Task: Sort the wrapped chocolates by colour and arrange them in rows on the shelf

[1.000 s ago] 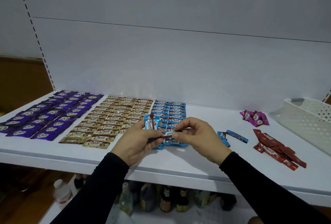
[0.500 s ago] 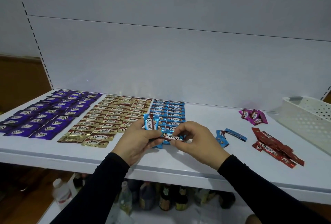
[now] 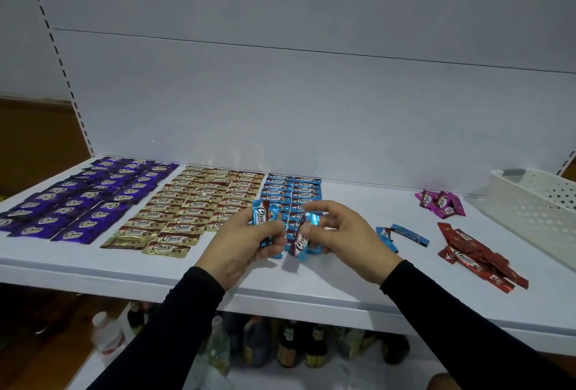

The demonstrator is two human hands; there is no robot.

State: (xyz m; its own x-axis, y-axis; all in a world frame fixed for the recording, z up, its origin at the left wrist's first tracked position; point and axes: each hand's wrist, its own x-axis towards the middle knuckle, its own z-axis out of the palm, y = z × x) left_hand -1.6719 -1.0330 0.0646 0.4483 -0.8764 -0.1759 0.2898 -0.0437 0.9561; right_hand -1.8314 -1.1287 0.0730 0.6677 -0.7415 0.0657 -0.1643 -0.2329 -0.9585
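Note:
On the white shelf (image 3: 93, 268) wrapped chocolates lie sorted in rows: purple ones (image 3: 84, 199) at the left, gold ones (image 3: 193, 205) in the middle, blue ones (image 3: 293, 188) beside them. My left hand (image 3: 240, 246) grips a few blue chocolates (image 3: 263, 215) upright above the front end of the blue rows. My right hand (image 3: 346, 237) pinches one blue chocolate (image 3: 304, 238), now turned on end, close to my left fingers. Both hands hide the front of the blue rows.
Two loose blue chocolates (image 3: 402, 233) lie right of my hands. A heap of red ones (image 3: 477, 255) and a few pink ones (image 3: 441, 202) lie further right. A white perforated basket (image 3: 536, 202) stands at the right edge. Bottles (image 3: 286, 346) stand on the lower shelf.
My right hand has turned the blue chocolate from lying crosswise to standing on end and drawn it slightly away from my left hand. The view has drifted a little.

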